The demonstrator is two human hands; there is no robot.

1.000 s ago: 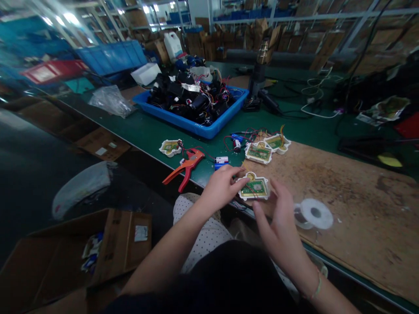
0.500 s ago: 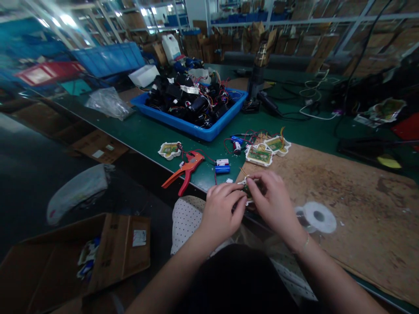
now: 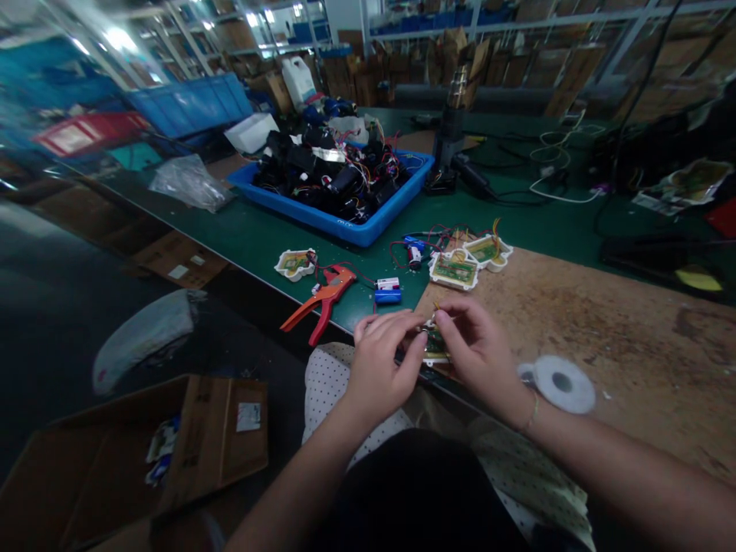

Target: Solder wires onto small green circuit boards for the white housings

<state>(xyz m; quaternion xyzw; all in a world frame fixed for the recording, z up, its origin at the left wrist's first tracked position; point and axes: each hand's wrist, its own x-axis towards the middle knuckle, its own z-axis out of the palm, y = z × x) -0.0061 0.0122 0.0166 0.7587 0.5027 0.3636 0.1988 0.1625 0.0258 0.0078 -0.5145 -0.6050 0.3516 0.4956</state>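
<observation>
The right hand has moved in, fingers seemingly pinching yellow wire a tug could tear from the casing the left hand grips.

Green-topped workbench, dark floor, metal shelving behind, cardboard boxes below, bright light upper left

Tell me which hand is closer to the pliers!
Left. The left hand is just right of the pliers, closer to the person's body; the right hand is farther right, past the left one.
</observation>
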